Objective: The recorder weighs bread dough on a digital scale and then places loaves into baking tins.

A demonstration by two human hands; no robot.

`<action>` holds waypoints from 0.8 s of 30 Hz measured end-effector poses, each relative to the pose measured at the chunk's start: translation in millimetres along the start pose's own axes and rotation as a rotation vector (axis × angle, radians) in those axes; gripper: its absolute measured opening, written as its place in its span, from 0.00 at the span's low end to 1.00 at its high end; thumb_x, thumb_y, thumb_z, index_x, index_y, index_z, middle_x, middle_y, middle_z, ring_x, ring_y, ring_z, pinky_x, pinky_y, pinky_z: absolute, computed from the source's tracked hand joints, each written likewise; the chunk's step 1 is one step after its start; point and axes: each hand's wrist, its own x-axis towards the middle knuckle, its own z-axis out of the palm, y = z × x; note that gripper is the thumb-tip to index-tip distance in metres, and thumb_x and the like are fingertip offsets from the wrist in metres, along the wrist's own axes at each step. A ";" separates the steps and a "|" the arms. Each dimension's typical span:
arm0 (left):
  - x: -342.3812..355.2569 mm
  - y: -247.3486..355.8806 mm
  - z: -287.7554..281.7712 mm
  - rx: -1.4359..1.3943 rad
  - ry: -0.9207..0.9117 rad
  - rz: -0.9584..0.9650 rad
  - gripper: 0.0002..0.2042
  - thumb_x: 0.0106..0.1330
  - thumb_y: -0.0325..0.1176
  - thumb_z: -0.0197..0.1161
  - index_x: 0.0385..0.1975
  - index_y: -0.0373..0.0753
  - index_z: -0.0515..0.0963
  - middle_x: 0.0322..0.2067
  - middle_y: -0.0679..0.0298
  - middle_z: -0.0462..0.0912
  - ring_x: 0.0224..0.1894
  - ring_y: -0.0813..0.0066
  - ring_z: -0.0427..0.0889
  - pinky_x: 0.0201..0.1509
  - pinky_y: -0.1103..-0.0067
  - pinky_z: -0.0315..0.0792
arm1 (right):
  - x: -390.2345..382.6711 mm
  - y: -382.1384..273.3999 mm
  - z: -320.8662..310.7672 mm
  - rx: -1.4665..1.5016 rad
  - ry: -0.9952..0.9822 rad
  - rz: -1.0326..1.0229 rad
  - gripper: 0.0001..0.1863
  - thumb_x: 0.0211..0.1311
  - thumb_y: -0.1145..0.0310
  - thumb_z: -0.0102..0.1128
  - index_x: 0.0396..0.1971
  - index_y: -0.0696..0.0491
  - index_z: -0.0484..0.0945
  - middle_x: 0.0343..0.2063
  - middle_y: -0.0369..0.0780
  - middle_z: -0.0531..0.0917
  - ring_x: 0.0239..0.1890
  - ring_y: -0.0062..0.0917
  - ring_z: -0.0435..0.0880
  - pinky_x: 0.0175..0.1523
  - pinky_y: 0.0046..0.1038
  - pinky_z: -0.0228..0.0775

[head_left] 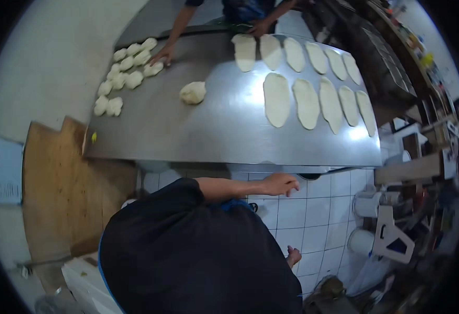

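Note:
My left hand (281, 184) hangs just off the near edge of the metal table (224, 141), over the floor. Its fingers are loosely bent and apart, with nothing in them. Lower down, my right hand (293, 257) shows beside my dark shirt, partly hidden by my body; its fingers look loose and no object shows in it. On the table lies a single lump of dough (193, 93). Flattened dough ovals (277, 99) lie in two rows on the right. Several dough pieces (133, 79) are grouped at the left end.
Across the table, another person's hand (161, 55) touches a dough piece; their other hand (261, 27) is near the flattened dough. A wooden board (62, 193) stands left. White buckets (366, 204) and a cluttered shelf line the right. White tiles (318, 214) cover the floor.

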 end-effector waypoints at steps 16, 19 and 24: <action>-180.6 -271.3 -83.8 0.026 0.483 -0.302 0.25 0.70 0.54 0.56 0.47 0.36 0.84 0.39 0.58 0.89 0.37 0.60 0.83 0.43 0.66 0.77 | -130.9 -234.3 269.7 -1.285 -0.565 -0.912 0.29 0.64 0.48 0.57 0.46 0.61 0.85 0.46 0.54 0.87 0.52 0.50 0.84 0.53 0.43 0.75; -275.6 -484.1 2.2 -0.272 1.172 0.266 0.21 0.70 0.44 0.55 0.52 0.35 0.81 0.48 0.50 0.85 0.47 0.51 0.83 0.50 0.63 0.78 | -248.3 -293.0 293.2 -1.802 -1.008 -1.167 0.28 0.64 0.50 0.59 0.45 0.63 0.85 0.46 0.54 0.87 0.51 0.50 0.84 0.53 0.42 0.76; -354.0 -577.6 144.5 -0.409 1.335 0.338 0.20 0.71 0.44 0.54 0.53 0.35 0.81 0.47 0.52 0.85 0.46 0.55 0.83 0.49 0.66 0.77 | -398.7 -330.8 335.1 -2.104 -1.170 -1.645 0.23 0.70 0.53 0.54 0.43 0.59 0.86 0.38 0.50 0.89 0.42 0.45 0.86 0.48 0.40 0.77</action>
